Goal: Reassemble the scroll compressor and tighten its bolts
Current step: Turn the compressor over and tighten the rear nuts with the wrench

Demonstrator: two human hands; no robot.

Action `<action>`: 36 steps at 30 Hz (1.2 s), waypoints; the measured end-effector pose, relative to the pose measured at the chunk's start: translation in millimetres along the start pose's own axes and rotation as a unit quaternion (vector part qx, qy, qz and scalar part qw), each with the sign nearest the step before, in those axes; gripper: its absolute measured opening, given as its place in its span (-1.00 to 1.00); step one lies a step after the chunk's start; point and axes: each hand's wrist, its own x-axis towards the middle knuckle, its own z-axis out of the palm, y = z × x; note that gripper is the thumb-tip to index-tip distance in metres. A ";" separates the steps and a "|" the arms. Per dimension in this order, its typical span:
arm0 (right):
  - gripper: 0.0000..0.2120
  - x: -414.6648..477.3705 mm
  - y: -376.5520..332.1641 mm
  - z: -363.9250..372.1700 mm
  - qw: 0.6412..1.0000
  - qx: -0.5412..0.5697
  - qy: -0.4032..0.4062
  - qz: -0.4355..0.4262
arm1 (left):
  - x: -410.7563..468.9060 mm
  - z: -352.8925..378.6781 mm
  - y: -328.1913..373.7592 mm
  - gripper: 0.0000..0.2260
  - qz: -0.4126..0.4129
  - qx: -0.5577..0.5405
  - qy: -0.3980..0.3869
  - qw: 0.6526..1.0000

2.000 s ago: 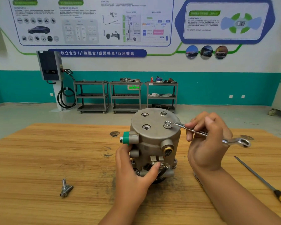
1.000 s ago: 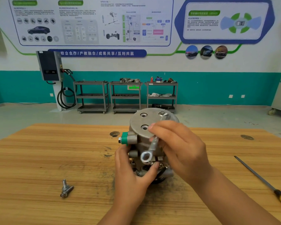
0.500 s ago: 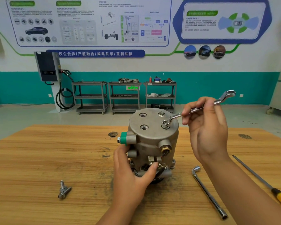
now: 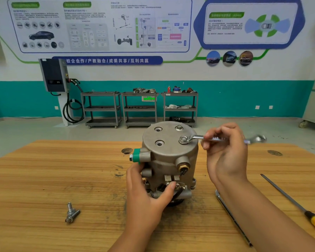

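- Compressor (image 4: 169,157) stands upright on the wooden table (image 4: 44,179), left hand (image 4: 145,195) gripping its base.
- Right hand (image 4: 225,151) pinches wrench (image 4: 195,137), its head seated on a top bolt (image 4: 183,139).
- Loose bolts (image 4: 72,214) lie well left.
- Wall banner (image 4: 107,60) reads "校企合作/产教融合/成果共享/互利共赢".

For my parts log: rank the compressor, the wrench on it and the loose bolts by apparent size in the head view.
1. Scroll compressor
2. Combination wrench, partly hidden by the right hand
3. Loose bolts, smallest though nearer

Compressor (image 4: 168,153) matt cast metal; wrench (image 4: 195,137) shiny steel; table (image 4: 44,179) grained wood (scuffed).
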 end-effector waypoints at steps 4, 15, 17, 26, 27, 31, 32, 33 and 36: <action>-0.68 -10.9 0.7 2.9 0.996 -0.053 -0.039 -0.067 | -0.1 0.6 0.7 -0.37 -0.003 0.003 0.003 1.000; -0.79 -39.2 14.6 10.0 0.794 -0.389 -0.241 -0.401 | 1.5 2.5 1.5 -0.38 -0.002 -0.026 0.018 0.999; -0.81 -42.0 18.2 11.6 0.757 -0.432 -0.259 -0.417 | 2.3 3.0 4.9 -0.45 0.000 -0.053 0.020 0.998; -0.74 -47.8 19.4 15.7 0.667 -0.515 -0.275 -0.463 | 2.1 2.2 9.6 -0.48 0.041 -0.055 0.022 0.997; -0.74 -47.8 18.0 16.4 0.670 -0.503 -0.282 -0.467 | 2.4 2.0 7.7 -0.47 0.040 -0.054 0.020 0.997; -0.80 -38.1 9.3 12.7 0.716 -0.429 -0.305 -0.460 | 1.8 2.5 0.4 -0.40 0.025 -0.035 0.016 0.999; -0.78 -34.8 6.6 12.1 0.754 -0.399 -0.295 -0.430 | 1.6 2.5 -0.7 -0.38 0.024 -0.022 0.017 0.999; -0.77 -31.5 3.8 12.2 0.798 -0.363 -0.278 -0.392 | 1.4 2.3 -1.4 -0.37 0.024 -0.010 0.017 1.000; -0.89 -22.8 -6.2 14.3 0.900 -0.249 -0.200 -0.295 | 1.3 1.8 -1.1 -0.41 0.018 0.003 0.007 1.000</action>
